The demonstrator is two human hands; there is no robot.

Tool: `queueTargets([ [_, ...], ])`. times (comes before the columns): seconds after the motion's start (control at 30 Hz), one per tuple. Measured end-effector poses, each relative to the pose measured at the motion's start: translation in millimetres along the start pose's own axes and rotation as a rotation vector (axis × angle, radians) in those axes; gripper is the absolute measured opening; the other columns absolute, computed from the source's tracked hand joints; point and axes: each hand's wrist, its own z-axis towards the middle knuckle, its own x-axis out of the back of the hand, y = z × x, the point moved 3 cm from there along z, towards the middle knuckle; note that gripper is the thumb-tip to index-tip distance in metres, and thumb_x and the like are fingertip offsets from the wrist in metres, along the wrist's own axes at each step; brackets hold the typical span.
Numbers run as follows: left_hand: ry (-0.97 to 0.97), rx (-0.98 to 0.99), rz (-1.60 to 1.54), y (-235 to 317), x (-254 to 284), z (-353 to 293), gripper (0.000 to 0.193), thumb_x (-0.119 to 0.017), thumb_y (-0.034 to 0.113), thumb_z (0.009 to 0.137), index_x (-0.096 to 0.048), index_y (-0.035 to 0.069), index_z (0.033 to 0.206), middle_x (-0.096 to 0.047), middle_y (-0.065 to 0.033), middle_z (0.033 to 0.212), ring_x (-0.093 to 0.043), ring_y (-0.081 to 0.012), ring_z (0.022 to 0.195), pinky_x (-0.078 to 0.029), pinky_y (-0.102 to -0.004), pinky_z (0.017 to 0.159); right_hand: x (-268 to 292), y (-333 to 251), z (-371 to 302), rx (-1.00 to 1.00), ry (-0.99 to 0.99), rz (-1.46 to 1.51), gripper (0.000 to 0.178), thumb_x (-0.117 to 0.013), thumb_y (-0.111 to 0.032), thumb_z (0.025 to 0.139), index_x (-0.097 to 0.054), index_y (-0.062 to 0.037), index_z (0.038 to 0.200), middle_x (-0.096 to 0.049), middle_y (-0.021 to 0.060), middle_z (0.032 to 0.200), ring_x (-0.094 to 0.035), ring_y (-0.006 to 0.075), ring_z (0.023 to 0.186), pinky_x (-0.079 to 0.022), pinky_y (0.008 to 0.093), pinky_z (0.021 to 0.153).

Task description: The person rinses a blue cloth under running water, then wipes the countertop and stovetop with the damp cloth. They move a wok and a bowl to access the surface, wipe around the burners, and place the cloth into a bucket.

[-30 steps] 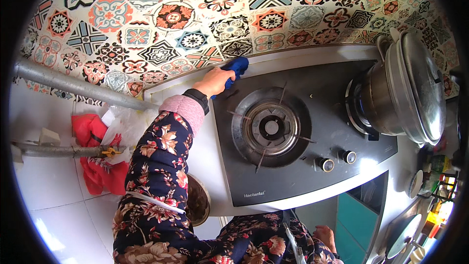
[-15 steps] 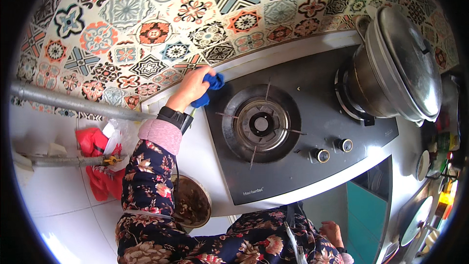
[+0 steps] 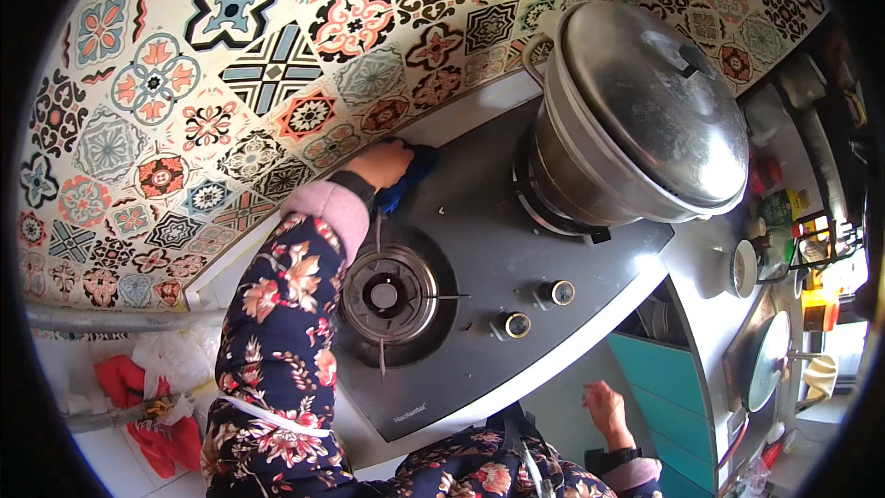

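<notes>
My left hand (image 3: 383, 164) is closed on a blue cloth (image 3: 412, 177), pressed onto the back edge of the black gas stove (image 3: 479, 152) near the tiled wall. Just in front of that forearm lies the left burner (image 3: 385, 293), bare of cookware. A large metal pot (image 3: 585, 171) with a domed lid (image 3: 659, 97) stands on the right burner, to the right of the cloth. Low on the right, my right hand (image 3: 606, 413) hangs in front of the counter, holding nothing, its fingers loosely bent and apart.
Two control knobs (image 3: 536, 309) stick up from the stove's front right. A grey pipe (image 3: 120, 318) and red plastic bags (image 3: 152, 415) are at the left. On the right counter are a bowl (image 3: 742, 267), a round lid (image 3: 767, 373) and several bottles. Teal cabinet doors (image 3: 659, 387) sit below.
My left hand has moved the blue cloth rightward along the stove's back edge, from its left corner to behind the left burner. The view has shifted right, and my right hand has come up further into sight.
</notes>
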Motion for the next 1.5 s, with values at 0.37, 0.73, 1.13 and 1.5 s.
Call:
queueTargets([
  [0.37, -0.152, 0.14, -0.101, -22.8, -0.8, -72.4, 0.037, -0.052, 0.012, 0.082, -0.062, 0.012, 0.117, -0.058, -0.0161, 0.116, -0.058, -0.0353, 0.104, -0.049, -0.0444, 0.082, 26.9, -72.2, 151.2, 0.199, 0.278, -0.346, 0.024, -0.058, -0.015, 0.085, -0.044, -0.01, 0.103, -0.063, 0.0155, 0.083, -0.063, 0.0392, 0.078, -0.05, 0.0465, 0.066],
  [0.73, -0.231, 0.055, -0.013, -10.3, 2.6, -18.4, 0.038, -0.053, 0.018, 0.086, -0.056, 0.004, 0.12, -0.057, -0.023, 0.117, -0.056, -0.0395, 0.105, -0.045, -0.0454, 0.089, 18.6, -74.8, 160.4, 0.123, 0.131, -0.455, 0.036, -0.06, -0.006, 0.071, -0.042, -0.0025, 0.102, -0.058, 0.0194, 0.094, -0.061, 0.0399, 0.087, -0.05, 0.0464, 0.074],
  [1.13, -0.239, 0.137, -0.155, -25.8, 5.2, -56.4, 0.049, -0.052, 0.013, 0.084, -0.05, 0.017, 0.133, -0.051, -0.0159, 0.123, -0.052, -0.0361, 0.112, -0.042, -0.0446, 0.094, 34.4, -160.7, 138.6, 0.158, 0.236, -0.325, 0.033, -0.067, -0.032, 0.084, -0.055, -0.0095, 0.104, -0.063, 0.0113, 0.075, -0.066, 0.0286, 0.072, -0.051, 0.0374, 0.064],
  [1.5, -0.113, 0.213, -0.337, -40.5, -24.8, -158.7, 0.052, -0.051, 0.003, 0.083, -0.048, 0.013, 0.134, -0.049, -0.0162, 0.119, -0.054, -0.0379, 0.103, -0.045, -0.0416, 0.086, 5.2, -186.5, 150.5, 0.638, 0.025, -0.598, 0.04, -0.073, -0.023, 0.075, -0.052, -0.0069, 0.105, -0.056, 0.0117, 0.093, -0.064, 0.0332, 0.076, -0.053, 0.0403, 0.063],
])
